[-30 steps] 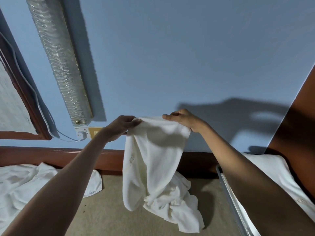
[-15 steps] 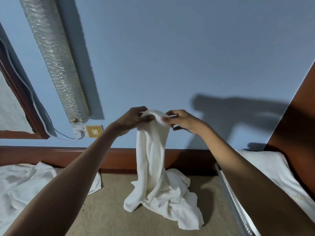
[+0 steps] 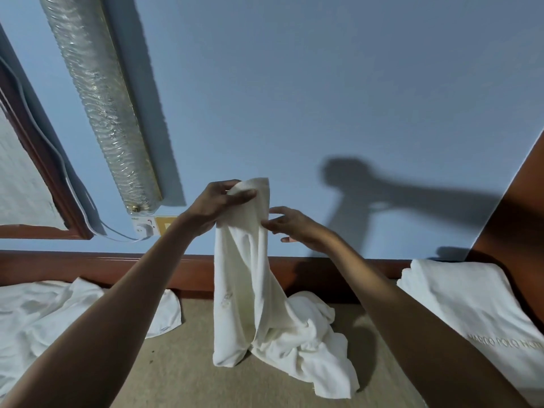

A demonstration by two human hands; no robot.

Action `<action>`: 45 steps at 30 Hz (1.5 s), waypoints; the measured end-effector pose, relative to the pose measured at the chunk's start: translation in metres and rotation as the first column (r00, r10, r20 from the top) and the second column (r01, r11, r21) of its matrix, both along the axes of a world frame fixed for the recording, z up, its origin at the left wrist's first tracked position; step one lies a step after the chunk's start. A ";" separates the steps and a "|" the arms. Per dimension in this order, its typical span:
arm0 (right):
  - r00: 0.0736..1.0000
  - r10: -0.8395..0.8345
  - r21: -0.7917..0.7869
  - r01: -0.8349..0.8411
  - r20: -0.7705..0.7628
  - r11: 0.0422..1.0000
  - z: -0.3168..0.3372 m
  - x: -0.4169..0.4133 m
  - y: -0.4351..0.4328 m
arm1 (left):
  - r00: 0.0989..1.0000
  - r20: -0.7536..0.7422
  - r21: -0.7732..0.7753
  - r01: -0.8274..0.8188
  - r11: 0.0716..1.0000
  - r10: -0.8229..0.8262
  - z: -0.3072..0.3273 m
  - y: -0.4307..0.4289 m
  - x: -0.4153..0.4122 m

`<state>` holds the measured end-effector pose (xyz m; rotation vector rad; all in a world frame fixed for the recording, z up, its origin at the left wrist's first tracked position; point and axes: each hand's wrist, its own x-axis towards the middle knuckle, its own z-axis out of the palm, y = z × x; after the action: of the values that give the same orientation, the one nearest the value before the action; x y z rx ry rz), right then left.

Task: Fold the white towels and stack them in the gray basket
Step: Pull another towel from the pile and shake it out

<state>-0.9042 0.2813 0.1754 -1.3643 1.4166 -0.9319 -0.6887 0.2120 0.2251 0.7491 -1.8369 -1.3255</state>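
**A:** Where is the towel?

**B:** The towel (image 3: 244, 275) hangs in the middle of the view. Its top end is lifted toward twelve o'clock. Its lower part lies crumpled on the carpet (image 3: 182, 366) and spreads toward five o'clock.

**A:** Which hand holds it?

**B:** The left hand (image 3: 217, 207) grips the top end, with fingers and thumb curled around the cloth. The right hand (image 3: 294, 228) is at four o'clock from that grip. Its fingers are spread apart and hold nothing. The tips are at the right edge of the towel, but I cannot tell if they touch it.

**A:** What lies around it?

**B:** At eight o'clock from the towel, a heap of towels (image 3: 44, 319) lies loose on the carpet, partly behind the left forearm. At four o'clock lies a folded towel (image 3: 471, 304), flat, with letters on it.

**A:** And behind?

**B:** A wooden skirting (image 3: 88, 266) runs along the foot of the blue wall (image 3: 294, 83). At eleven o'clock a silver pipe (image 3: 100, 98) goes up the wall. A socket (image 3: 144, 226) sits just under its lower end. At two o'clock the shadow of an arm falls on the wall.
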 end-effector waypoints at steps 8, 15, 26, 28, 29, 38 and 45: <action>0.997 0.014 -0.235 0.005 0.080 0.972 0.004 0.022 -0.008 | 0.998 0.048 0.086 -0.051 0.995 0.047 0.008 -0.016 0.020; 0.996 0.086 -0.243 -0.084 0.000 0.966 0.023 0.023 -0.011 | 0.984 0.126 -0.078 -0.120 0.990 0.129 0.008 -0.021 0.029; 0.994 0.053 -0.177 -0.070 -0.100 0.982 0.017 0.018 -0.009 | 0.832 -0.035 -0.075 -0.554 0.829 0.554 -0.007 -0.044 0.057; 0.990 0.029 -0.189 -0.055 -0.136 0.981 0.016 0.008 -0.007 | 0.762 -0.036 -0.063 -0.647 0.760 0.646 -0.013 -0.048 0.067; 0.988 0.031 -0.185 -0.059 -0.153 0.981 0.014 0.003 -0.005 | 0.724 -0.038 -0.064 -0.690 0.721 0.689 -0.015 -0.049 0.073; 0.975 0.047 -0.121 -0.075 -0.217 0.990 0.007 -0.022 0.011 | 0.645 0.047 -0.207 -0.741 0.639 0.763 -0.025 -0.044 0.069; 0.986 0.063 -0.308 -0.109 -0.153 0.945 0.044 -0.007 0.016 | 0.952 0.294 -0.122 -0.047 0.991 0.081 0.004 -0.001 0.015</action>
<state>-0.9114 0.2971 0.2194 -1.7471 1.3383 -1.0538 -0.6742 0.2113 0.2295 0.9816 -2.0855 -1.1016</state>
